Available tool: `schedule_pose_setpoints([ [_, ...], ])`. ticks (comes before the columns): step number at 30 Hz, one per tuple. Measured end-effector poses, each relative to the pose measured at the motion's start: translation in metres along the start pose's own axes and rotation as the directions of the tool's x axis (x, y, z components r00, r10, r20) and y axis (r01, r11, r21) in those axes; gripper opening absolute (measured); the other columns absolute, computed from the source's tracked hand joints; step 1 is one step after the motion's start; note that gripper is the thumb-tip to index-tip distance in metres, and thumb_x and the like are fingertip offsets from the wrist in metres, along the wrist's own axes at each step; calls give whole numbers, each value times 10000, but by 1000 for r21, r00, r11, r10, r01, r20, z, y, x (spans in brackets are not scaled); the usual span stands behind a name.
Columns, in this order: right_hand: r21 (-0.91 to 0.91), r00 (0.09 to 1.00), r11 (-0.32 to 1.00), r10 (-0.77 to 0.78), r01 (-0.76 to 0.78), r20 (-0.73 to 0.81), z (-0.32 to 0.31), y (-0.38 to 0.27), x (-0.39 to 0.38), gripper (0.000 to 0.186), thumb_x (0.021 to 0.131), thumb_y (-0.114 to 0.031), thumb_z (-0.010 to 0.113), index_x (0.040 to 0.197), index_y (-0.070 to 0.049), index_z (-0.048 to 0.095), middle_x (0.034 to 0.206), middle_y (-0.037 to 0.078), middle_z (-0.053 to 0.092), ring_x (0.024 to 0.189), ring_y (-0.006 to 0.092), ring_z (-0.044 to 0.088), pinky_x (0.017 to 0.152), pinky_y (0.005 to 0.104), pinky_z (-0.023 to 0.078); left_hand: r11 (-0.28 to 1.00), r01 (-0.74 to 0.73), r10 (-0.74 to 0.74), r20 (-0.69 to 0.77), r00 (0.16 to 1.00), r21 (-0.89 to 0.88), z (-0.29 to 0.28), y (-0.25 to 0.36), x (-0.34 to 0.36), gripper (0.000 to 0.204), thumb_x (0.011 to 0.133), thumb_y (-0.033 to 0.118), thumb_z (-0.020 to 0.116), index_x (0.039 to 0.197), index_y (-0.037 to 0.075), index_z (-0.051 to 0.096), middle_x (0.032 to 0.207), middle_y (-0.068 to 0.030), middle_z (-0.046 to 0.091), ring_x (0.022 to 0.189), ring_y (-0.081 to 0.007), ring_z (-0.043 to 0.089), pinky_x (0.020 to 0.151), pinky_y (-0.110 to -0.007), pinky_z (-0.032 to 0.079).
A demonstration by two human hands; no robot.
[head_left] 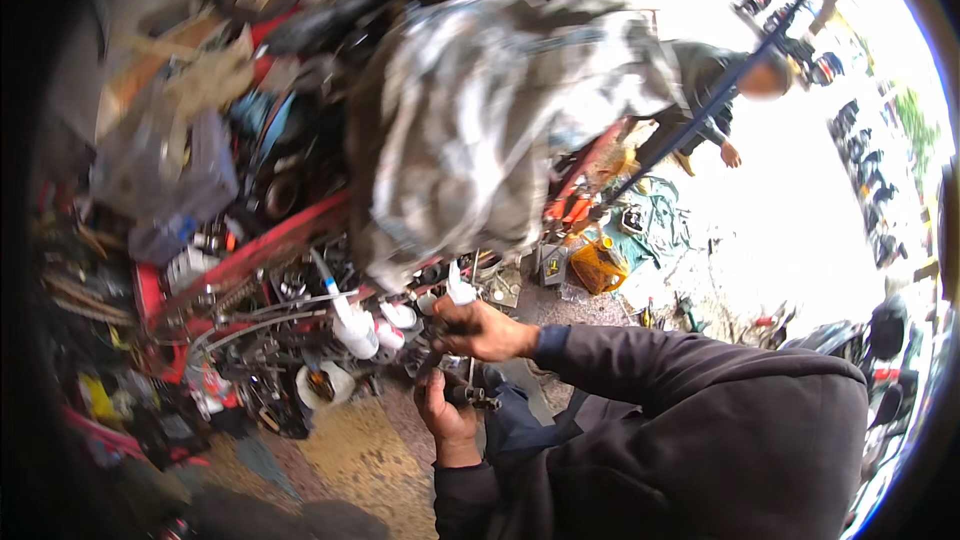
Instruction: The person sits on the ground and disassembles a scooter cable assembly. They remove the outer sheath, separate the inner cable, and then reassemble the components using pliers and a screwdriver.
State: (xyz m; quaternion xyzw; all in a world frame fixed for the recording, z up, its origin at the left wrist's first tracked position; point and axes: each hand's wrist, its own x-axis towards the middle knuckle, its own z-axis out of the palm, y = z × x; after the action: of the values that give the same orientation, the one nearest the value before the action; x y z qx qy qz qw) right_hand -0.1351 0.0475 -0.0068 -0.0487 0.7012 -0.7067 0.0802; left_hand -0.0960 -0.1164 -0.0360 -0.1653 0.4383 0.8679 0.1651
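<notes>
My left hand [452, 428] is closed around a dark metal part [468, 395] with short round ends poking out to the right. Just above it, my right hand [490, 332] is closed too, its fingertips bent down toward the part. Something dark lies at those fingers, too blurred to name. Left of my hands stand a white bottle [356, 334] with a thin spout and a smaller white and pink bottle [388, 333]. A white round container [325, 386] with something amber and dark in it sits lower left.
A crumpled silver cover [460, 120] drapes over the red-framed rack [300, 230] ahead. Tools and parts crowd the left, near a clear plastic bin [190, 170]. Rightward are a yellow jug [600, 264], green cloth [662, 215], a blue pole [730, 75] and another person [700, 90].
</notes>
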Motion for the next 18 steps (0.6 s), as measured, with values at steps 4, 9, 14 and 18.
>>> schedule_pose_setpoints([
  [4, 209, 998, 975, 70, -69, 5, -51, -34, -73, 113, 891, -109, 662, 883, -6, 616, 759, 25, 588, 791, 84, 529, 730, 296, 467, 1000, 10, -12, 158, 987, 11, 59, -18, -14, 240, 849, 167, 568, 1030, 22, 633, 977, -53, 617, 898, -200, 603, 797, -354, 502],
  [9, 98, 995, 995, -24, 34, -98, -116, -47, -133, 142, 911, -139, 647, 930, 1, 632, 764, 30, 621, 746, 78, 537, 693, 293, 480, 965, 9, -81, 266, 961, 261, 127, -41, -45, 170, 820, 123, 603, 920, -10, 636, 886, -55, 638, 792, -149, 600, 736, -284, 488],
  [14, 126, 980, 990, -34, 60, -197, -199, -47, -185, 162, 897, -156, 650, 922, 3, 652, 720, 95, 629, 714, 145, 612, 687, 334, 501, 940, 39, -133, 259, 957, 338, 183, -63, -62, 137, 846, 132, 621, 931, 28, 595, 777, -39, 609, 667, -139, 585, 625, -288, 490],
  [18, 140, 940, 989, 7, 43, -341, -269, -26, -203, 134, 888, -84, 633, 971, 19, 658, 773, 101, 673, 719, 109, 601, 699, 289, 500, 941, 147, -215, 201, 956, 306, 212, -88, -63, 132, 867, 124, 610, 952, 28, 581, 712, -45, 585, 634, -173, 578, 554, -321, 476],
])
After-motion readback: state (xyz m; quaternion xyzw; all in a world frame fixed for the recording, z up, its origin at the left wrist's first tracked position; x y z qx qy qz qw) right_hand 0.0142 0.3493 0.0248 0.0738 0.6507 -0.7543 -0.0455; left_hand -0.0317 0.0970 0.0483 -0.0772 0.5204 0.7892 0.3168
